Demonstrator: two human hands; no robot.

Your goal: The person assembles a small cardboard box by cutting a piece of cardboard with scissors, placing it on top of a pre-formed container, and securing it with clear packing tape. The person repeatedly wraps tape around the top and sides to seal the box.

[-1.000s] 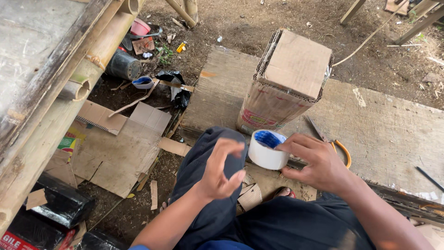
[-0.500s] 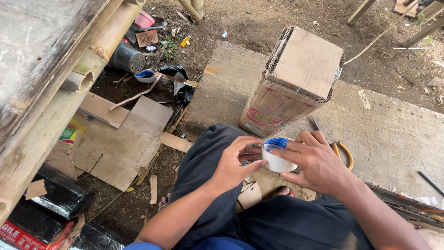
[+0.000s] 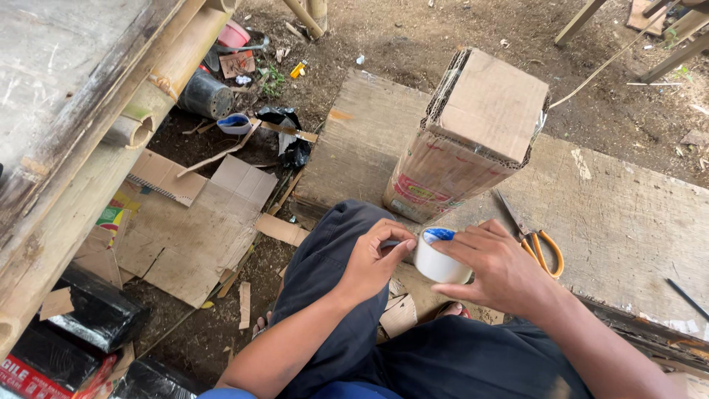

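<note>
Now, tape roll (image 3: 441, 257) gripped between both hands, left (image 3: 373, 260), right (image 3: 496, 260), above lap

left hand (image 3: 373, 264) pinching, right hand (image 3: 496, 264) cupped, forearms converging

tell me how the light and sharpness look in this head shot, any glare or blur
Head view: soft, even daylight without hard shadows; the roll of tape and both hands, left and right, are sharp; mild pale glare on the wooden board; edges bend slightly from the wide lens.
</note>
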